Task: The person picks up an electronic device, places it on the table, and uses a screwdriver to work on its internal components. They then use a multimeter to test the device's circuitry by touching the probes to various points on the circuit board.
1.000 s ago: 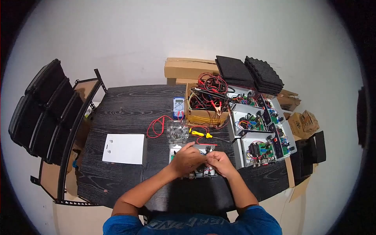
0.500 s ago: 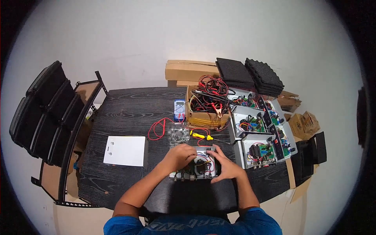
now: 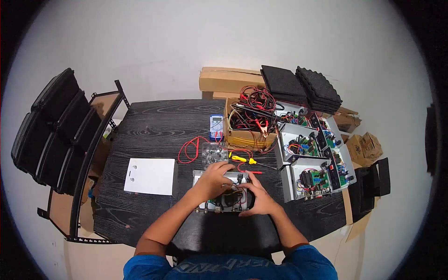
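An open metal case (image 3: 198,176) with wiring and a circuit board inside lies on the black table before me. My left hand (image 3: 213,181) is over its back left part, fingers closed together on something too small to make out. At the right side of the case is my right hand (image 3: 259,198), thumb and fingers curved apart around the edge, fingertips near the black wires inside. Just behind the case sits a clear tray (image 3: 214,154) of small parts. A yellow screwdriver (image 3: 239,159) rests to the right of the tray.
A white cover (image 3: 150,176) lies at left. A multimeter (image 3: 216,126) with red leads stands behind the tray, beside a cardboard box (image 3: 249,141) of cables. Several open cases (image 3: 287,179) with circuit boards are at right, black foam sheets (image 3: 284,86) behind them.
The case has shifted left, and its left part shows more. Both hands have moved slightly left and up with it, the right fingers now nearer the left hand. The whole view has shifted a little.
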### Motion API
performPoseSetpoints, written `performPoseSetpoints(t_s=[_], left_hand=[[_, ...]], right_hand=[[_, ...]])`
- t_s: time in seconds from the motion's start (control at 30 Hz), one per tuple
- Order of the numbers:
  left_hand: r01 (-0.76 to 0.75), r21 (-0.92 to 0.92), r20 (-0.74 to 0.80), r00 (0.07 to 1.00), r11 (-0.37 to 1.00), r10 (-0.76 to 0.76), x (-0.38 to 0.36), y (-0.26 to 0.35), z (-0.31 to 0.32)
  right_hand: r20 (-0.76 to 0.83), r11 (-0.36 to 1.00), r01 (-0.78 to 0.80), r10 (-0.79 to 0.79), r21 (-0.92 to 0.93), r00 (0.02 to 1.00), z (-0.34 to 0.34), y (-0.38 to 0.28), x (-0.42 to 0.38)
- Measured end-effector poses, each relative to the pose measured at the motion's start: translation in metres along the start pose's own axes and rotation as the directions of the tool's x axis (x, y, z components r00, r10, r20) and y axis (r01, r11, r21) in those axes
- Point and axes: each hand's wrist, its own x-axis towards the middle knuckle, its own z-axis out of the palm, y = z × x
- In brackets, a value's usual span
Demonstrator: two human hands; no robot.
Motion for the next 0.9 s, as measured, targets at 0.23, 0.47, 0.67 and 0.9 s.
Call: performPoseSetpoints(t_s=[0.23, 0.47, 0.67, 0.9], left_hand=[[0.066, 0.079, 0.075, 0.995, 0.995, -0.072, -0.0021, -0.0023, 0.0023], [0.134, 0.114, 0.12, 0.982, 0.984, -0.148, -0.0026, -0.001, 0.0029], [0.131, 0.103, 0.139, 0.98, 0.986, -0.144, -0.0029, 0.0006, 0.0015], [0.169, 0.15, 0.121, 0.975, 0.974, -0.188, -0.0041, -0.0004, 0.0046]], right_hand=[[-0.003, 0.999, 0.031, -0.031, -0.018, 1.0, 0.0008, 0.0025, 0.0007], [0.006, 0.999, -0.008, 0.008, -0.032, 1.0, -0.0011, -0.0026, 0.0007], [0.006, 1.0, -0.002, 0.002, -0.02, 1.0, -0.0003, -0.0001, 0.0006], [0.017, 0.999, -0.011, 0.012, -0.051, 1.0, -0.0003, -0.0023, 0.0008]])
